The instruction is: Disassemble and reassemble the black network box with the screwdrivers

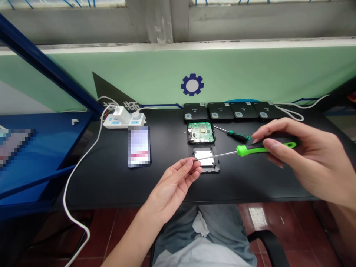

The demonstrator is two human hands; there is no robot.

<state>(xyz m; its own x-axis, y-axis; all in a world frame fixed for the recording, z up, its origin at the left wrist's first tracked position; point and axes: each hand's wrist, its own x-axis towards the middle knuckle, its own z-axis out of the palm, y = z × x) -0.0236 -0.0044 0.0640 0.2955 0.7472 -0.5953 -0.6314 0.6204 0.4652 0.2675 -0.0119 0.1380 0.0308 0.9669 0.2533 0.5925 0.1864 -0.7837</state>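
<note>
A screwdriver (251,149) with a bright green and black handle lies across my right hand (308,155), its fingers closed around the grip. Its long metal shaft points left to the fingertips of my left hand (180,178). Those fingers are pinched at the tip; whatever small thing they hold is too small to make out. Below the shaft is a black cover (217,168) with a white plate (204,158) inside, partly behind my left fingers. Just behind it sits an open black case with a green circuit board (198,132).
A second screwdriver (237,135) lies right of the board. Several closed black boxes (194,112) line the back panel. Tiny screws (184,132) lie left of the board. A phone (139,147) and a white power strip (125,119) with cables are at left.
</note>
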